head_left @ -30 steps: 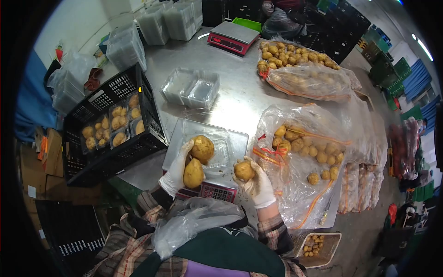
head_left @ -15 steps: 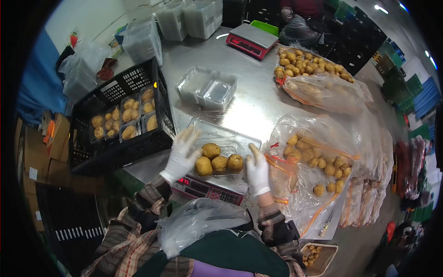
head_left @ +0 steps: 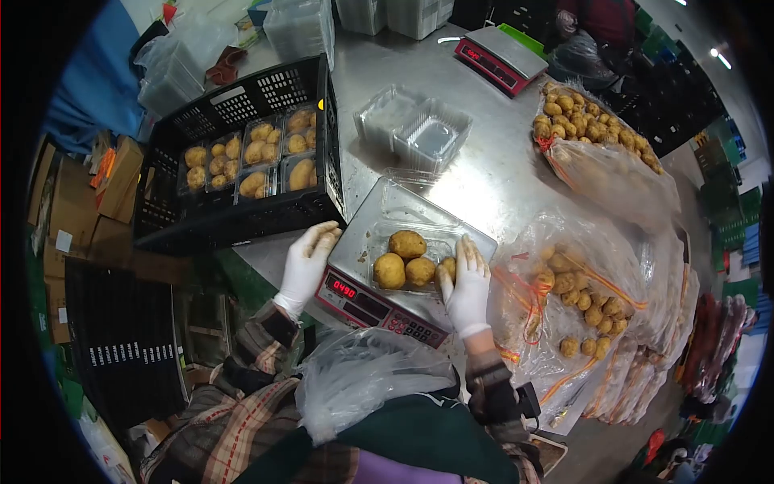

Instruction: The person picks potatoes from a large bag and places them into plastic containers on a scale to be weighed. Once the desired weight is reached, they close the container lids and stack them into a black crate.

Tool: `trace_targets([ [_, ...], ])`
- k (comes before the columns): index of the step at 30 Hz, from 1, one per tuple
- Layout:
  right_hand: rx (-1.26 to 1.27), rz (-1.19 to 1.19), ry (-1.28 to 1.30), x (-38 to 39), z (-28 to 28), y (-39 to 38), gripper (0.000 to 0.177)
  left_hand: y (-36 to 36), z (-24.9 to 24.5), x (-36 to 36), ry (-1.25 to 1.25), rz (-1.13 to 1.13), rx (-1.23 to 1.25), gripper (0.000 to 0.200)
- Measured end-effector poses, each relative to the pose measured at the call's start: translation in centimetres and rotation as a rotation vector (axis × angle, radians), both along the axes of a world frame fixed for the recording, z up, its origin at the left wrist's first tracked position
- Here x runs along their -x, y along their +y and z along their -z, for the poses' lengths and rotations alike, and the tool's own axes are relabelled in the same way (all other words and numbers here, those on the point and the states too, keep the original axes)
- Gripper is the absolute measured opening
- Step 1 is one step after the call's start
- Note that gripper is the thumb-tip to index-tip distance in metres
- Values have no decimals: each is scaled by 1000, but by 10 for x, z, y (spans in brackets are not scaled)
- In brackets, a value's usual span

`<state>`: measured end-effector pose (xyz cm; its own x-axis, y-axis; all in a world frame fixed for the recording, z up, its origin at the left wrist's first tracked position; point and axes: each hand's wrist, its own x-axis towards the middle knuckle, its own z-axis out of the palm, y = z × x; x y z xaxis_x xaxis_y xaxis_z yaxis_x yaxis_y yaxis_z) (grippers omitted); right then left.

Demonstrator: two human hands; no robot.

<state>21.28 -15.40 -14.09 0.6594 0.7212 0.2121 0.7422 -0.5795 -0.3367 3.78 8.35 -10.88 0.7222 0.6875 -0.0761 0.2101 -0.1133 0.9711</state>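
Observation:
A clear plastic tray (head_left: 385, 288) with potatoes in it rests on the metal plate of a red-framed digital scale (head_left: 352, 248), whose display reads 0.490. Three potatoes (head_left: 419, 271) show fully; a fourth potato (head_left: 448, 265) at the right is partly covered by my right hand (head_left: 468, 292). That white-gloved hand has its thumb in front of this potato and its fingers along its far right side. My left hand (head_left: 305, 264), also gloved, is by the scale's left edge with its fingers stretched out and nothing in them.
A black crate (head_left: 242, 230) with packed potato trays stands at left. Beyond the scale are stacked clear trays (head_left: 433, 133) and a second scale (head_left: 501, 60). Plastic bags of potatoes (head_left: 601, 121) lie at right, one near my right hand. Another person (head_left: 601, 28) is at the back.
My left hand has drawn back from the potatoes to the scale's left edge. My right hand has moved from the tray's side onto the rightmost potato. The camera view has shifted.

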Motion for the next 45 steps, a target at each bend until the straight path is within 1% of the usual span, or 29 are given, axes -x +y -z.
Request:
trace_targets([
  [2,50,111,-18,-11,12,12,56,-13,12,-6,38,72,-72,29],
  [4,51,148,-35,-15,5,26,60,-37,15,-14,54,160,4,36],
  [6,-16,198,15,-22,7,40,62,-57,16,-19,91,250,-291,44],
  [7,1,273,165,-27,11,45,64,-64,21,-20,149,240,-295,48],
  [10,87,251,117,-38,18,44,57,-60,19,-22,130,265,-328,46],
  [11,67,221,-16,-37,24,43,55,-56,21,-22,120,301,-324,46],
  [12,49,219,-43,-40,34,42,53,-54,18,-21,162,320,-284,46],
  [13,49,216,-13,-38,31,40,52,-52,16,-21,185,340,-268,47],
  [15,92,244,133,-29,12,38,60,-41,19,-22,148,423,-165,47],
  [16,-26,230,164,-27,24,32,66,-36,15,-24,138,466,-149,47],
  [17,-71,245,158,-19,37,25,68,-30,16,-25,150,512,-161,46],
  [18,-86,246,232,-11,33,15,72,-27,16,-27,150,528,-175,45],
  [20,-252,287,370,8,19,-11,64,-25,13,-32,144,552,-272,44],
  [23,-573,338,195,9,21,-74,48,-29,16,-40,102,520,-267,42],
  [24,-622,478,128,6,6,-97,34,-32,14,-41,102,513,-218,41],
  [25,-586,590,-14,-1,3,-126,32,-35,11,-43,105,504,-170,41],
  [26,-603,771,23,-10,18,-156,31,-38,6,-43,110,494,-123,40],
  [27,-575,860,-37,-23,31,-192,34,-41,0,-45,135,491,-140,40],
  [29,-537,1118,-180,-53,95,-270,35,-39,6,-44,160,502,-175,40],
  [31,-391,1332,-125,-69,105,-325,32,-38,7,-43,181,500,-210,40],
  [32,-372,1385,-129,-80,118,-345,29,-40,6,-43,190,496,-207,40],
  [34,-632,1319,17,-98,118,-346,28,-42,2,-44,214,491,-204,40],
  [36,-586,1123,88,-120,114,-325,30,-44,1,-46,227,495,-245,40],
  [37,-563,1024,122,-131,113,-312,31,-44,1,-47,232,491,-248,40],
  [38,-379,919,40,-144,125,-304,35,-45,0,-46,240,486,-250,40],
  [39,-232,967,136,-150,121,-286,38,-47,0,-47,254,459,-195,41],
  [40,-83,1007,229,-155,114,-268,42,-49,0,-48,256,457,-212,41],
  [43,83,1061,188,-166,111,-244,52,-51,1,-46,255,453,-258,41],
  [45,-67,1000,302,-176,114,-254,61,-59,-6,-47,242,462,-334,41],
])
